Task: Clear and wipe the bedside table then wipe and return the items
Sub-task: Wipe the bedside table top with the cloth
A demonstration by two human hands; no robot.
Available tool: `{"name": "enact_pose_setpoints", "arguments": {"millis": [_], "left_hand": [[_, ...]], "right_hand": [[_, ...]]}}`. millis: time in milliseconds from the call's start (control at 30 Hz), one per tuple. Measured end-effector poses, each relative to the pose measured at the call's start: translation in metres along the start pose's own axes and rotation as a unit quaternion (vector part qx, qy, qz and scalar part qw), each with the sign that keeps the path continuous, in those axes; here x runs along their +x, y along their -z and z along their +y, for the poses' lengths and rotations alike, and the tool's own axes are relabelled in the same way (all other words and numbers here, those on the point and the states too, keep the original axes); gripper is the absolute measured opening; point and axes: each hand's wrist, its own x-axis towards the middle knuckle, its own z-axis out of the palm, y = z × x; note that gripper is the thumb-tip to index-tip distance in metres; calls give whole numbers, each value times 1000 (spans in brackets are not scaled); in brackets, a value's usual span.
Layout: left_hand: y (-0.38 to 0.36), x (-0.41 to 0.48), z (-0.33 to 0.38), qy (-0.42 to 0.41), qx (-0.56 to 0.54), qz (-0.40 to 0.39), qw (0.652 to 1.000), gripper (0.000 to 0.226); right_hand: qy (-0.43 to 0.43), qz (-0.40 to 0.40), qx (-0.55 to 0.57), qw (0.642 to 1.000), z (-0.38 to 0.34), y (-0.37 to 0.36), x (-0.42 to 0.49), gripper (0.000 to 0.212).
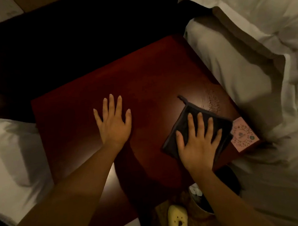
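Overhead, from the head view: dark red table (140, 80) between two white-sheeted beds, bed (253, 81) to the right, second bed (5, 158) to the left. Left hand (113, 122) flat on the table near the middle, palm down, fingers spread apart, holding nothing. Right hand (199, 144) pressed flat on a dark cloth (187, 125), fingers splayed over it rather than curled around it. Cloth folded square, lying on the table's right front part, a small loop sticking out at its far corner. Just beyond the cloth, a patch of droplets (212, 99) glinting on the wood near the right edge. Pink card (244, 135) with a round printed pattern at the table's right front corner, touching or slightly under the cloth's edge; cannot tell which. Below the table's front edge, a yellow slipper (176, 220) with a face on it, on patterned floor. Beside it, a dim round container (197, 195) with something white inside; too dark to identify.
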Motion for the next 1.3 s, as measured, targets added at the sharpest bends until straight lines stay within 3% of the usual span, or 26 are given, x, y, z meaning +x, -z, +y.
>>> {"name": "enact_pose_setpoints", "arguments": {"millis": [567, 1000, 1300], "left_hand": [[1, 1, -1, -5, -10, 4, 1000, 59], [2, 1, 2, 10, 8, -1, 1000, 61], [1, 2, 2, 13, 18, -8, 1000, 60]], "right_hand": [[-3, 0, -11, 1000, -34, -15, -40, 67], [-81, 9, 9, 997, -22, -7, 37, 70], [-9, 17, -6, 1000, -15, -1, 124, 69]]}}
